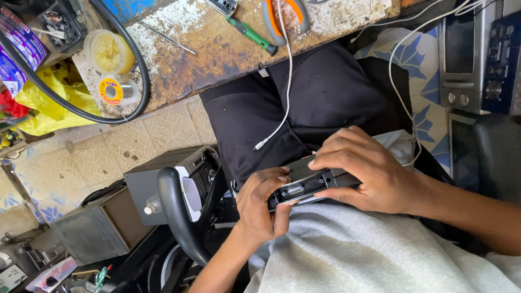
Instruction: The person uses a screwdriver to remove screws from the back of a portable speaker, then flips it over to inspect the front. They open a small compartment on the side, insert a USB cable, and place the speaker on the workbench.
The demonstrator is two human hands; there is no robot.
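Black-and-silver faceplate panel held in both hands over the lap.

Left hand wraps its left end, thumb on the front edge; right hand closes over the right end, fingers curled across the top. White cable tip hangs just above the grip; green-handled screwdriver lies on the rusty workbench well beyond.

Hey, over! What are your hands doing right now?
Left hand and right hand both grip the flat black-and-grey plastic device over the lap. White cable end dangles nearby, not touching.
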